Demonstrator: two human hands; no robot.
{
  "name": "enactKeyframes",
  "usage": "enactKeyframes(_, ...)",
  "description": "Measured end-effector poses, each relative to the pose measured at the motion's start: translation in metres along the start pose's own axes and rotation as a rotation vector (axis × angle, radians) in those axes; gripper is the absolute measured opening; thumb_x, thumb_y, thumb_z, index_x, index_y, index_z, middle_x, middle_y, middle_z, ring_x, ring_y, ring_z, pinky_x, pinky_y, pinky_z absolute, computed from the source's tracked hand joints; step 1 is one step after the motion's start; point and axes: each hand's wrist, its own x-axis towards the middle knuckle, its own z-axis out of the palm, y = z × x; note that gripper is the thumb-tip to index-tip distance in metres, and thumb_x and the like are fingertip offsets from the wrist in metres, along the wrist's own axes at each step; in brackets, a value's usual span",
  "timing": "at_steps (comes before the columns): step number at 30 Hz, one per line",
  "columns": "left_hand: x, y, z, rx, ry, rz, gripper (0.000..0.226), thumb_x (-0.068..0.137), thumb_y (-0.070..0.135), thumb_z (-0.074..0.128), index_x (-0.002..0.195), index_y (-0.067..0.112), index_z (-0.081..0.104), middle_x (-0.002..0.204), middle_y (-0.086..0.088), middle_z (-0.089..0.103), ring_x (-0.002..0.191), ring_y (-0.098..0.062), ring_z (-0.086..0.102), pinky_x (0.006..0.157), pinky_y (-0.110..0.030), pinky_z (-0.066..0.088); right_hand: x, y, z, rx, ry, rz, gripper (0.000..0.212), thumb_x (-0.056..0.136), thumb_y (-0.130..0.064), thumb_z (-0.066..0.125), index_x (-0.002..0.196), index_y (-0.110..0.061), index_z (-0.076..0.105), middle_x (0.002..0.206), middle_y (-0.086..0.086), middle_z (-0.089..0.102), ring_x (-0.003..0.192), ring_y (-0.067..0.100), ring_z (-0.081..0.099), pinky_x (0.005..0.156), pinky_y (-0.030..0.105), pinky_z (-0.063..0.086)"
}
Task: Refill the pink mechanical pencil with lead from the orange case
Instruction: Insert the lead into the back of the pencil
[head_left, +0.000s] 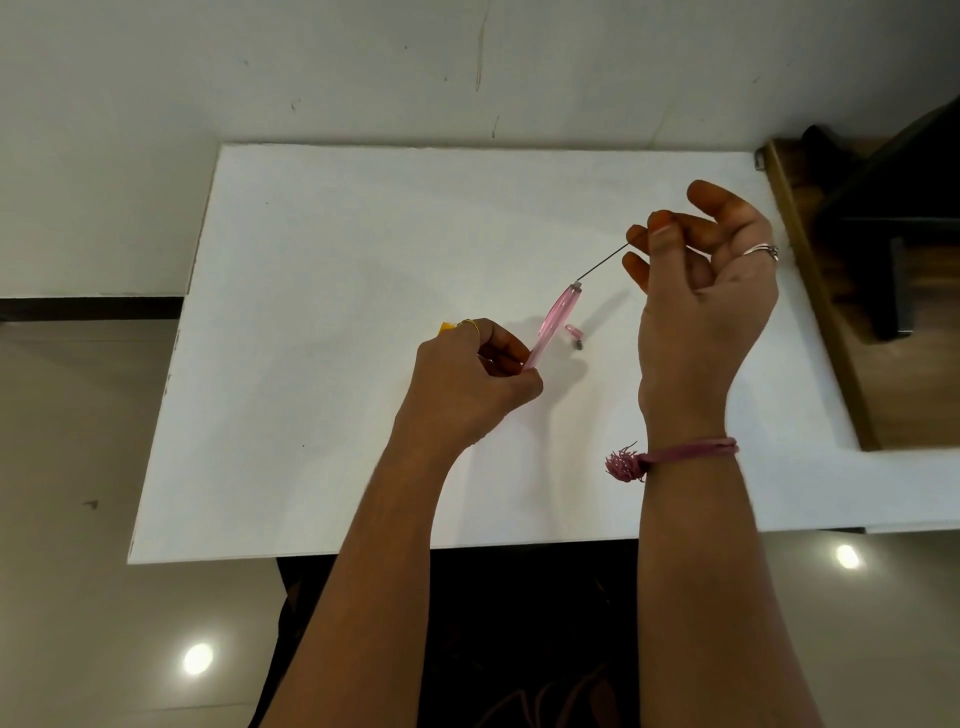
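White board (322, 312): we work over a large white sheet that covers the table, its surface bare around our hands
Right hand (706, 312): raised above the board on the right, thumb and forefinger closed in a pinch on the far end of the lead, other fingers loosely spread; a silver ring sits on one finger and a pink thread band (685, 451) circles the wrist
Left hand (467, 384): lower and nearer the middle, fingers curled tight around the lower end of the pencil; a thin gold ring shows on one finger
Pink mechanical pencil (556, 319): tilted up and to the right out of our left fist, its open top end meeting the lead
Orange case (447, 327): only a corner shows on the board, just behind our left knuckles
Pink cap (574, 332): lies on the board just beside the pencil, apart from both hands
Lead (602, 264): a thin dark stick running from our right fingertips down to the pencil's top opening
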Motion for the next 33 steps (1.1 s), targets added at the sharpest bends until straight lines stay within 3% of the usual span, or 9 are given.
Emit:
enactKeyframes(16, 0.0004, -0.0014, -0.0007, 0.022, 0.007, 0.002, 0.014, 0.066, 0.018, 0.075, 0.074, 0.024, 0.065, 0.068, 0.008, 0.067, 0.054, -0.001, 0.059, 0.045, -0.010, 0.045, 0.0002, -0.0009, -0.0012, -0.011, 0.000, -0.001, 0.021, 0.092, -0.007, 0.057, 0.113, -0.011, 0.054, 0.095, 0.007, 0.068, 0.084, 0.016, 0.072, 0.073, 0.029, 0.059)
enactKeyframes(33, 0.0006, 0.0003, -0.0033, 0.058, 0.009, 0.012, 0.015, 0.065, 0.018, 0.075, 0.073, 0.025, 0.065, 0.070, 0.005, 0.068, 0.056, -0.008, 0.061, 0.049, -0.019, 0.050, -0.0004, -0.0031, 0.0002, -0.093, -0.018, -0.015, 0.024, 0.093, -0.009, 0.057, 0.116, -0.007, 0.056, 0.103, 0.011, 0.069, 0.087, 0.015, 0.072, 0.077, 0.031, 0.060)
